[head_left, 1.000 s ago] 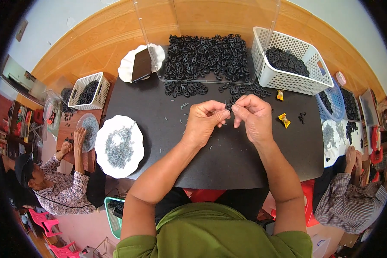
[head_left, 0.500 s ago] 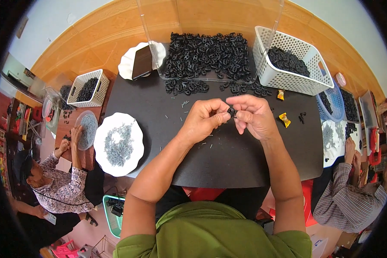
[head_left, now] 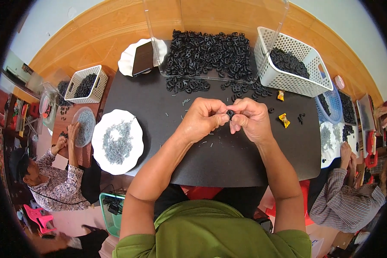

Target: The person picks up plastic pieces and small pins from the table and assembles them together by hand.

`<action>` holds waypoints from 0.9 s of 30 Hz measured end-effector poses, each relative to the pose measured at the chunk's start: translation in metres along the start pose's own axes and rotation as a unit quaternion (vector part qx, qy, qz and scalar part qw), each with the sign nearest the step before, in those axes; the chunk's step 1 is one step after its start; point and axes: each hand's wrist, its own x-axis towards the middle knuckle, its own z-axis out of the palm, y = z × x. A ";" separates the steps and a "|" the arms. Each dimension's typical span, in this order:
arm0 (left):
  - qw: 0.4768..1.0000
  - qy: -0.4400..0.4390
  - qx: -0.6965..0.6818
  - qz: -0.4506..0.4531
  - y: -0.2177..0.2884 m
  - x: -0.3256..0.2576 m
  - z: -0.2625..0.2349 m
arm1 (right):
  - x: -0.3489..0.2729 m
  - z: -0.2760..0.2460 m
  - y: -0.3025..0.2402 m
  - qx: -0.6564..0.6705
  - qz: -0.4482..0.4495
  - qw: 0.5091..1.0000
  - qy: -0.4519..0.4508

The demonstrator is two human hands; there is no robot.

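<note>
Over the middle of the dark table, my left hand (head_left: 204, 119) and my right hand (head_left: 253, 119) meet at a small black plastic part (head_left: 230, 114) with a hole in it. Thumb and fingers of each hand pinch it from either side. Whether a small pin is also between the fingers cannot be made out. Beyond my hands, a clear bin (head_left: 208, 78) holds a heap of similar black parts (head_left: 208, 53), some spilling out in front. To the left stands a white scalloped plate (head_left: 138, 148) with a pile of small grey pins (head_left: 118, 142).
A white perforated basket (head_left: 288, 82) of black parts stands at the back right, near two yellow wrapped sweets (head_left: 284, 120). A dark phone (head_left: 142, 59) rests on another white plate (head_left: 125, 62). Co-workers sit left (head_left: 58, 185) and right (head_left: 348, 200).
My right hand's fingers have come down and closed around the black part, now gripped by both hands. At lower left, a person with a phone has shifted out of their earlier place.
</note>
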 end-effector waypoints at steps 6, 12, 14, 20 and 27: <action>1.000 0.004 0.012 0.014 0.004 0.000 0.003 | 0.000 0.002 -0.004 -0.041 -0.009 0.999 0.012; 0.999 -0.017 -0.029 -0.002 0.000 0.005 -0.001 | 0.003 -0.002 -0.013 -0.035 0.029 0.999 0.020; 0.998 0.002 -0.067 -0.011 -0.001 0.007 0.000 | 0.003 -0.008 -0.018 -0.048 0.023 0.997 0.058; 0.990 0.124 -0.069 -0.023 -0.009 0.016 -0.027 | 0.022 -0.056 -0.079 -0.283 -0.047 0.913 0.290; 0.980 0.196 0.000 -0.028 -0.005 0.016 -0.031 | 0.043 -0.077 -0.077 -0.462 -0.077 0.841 0.272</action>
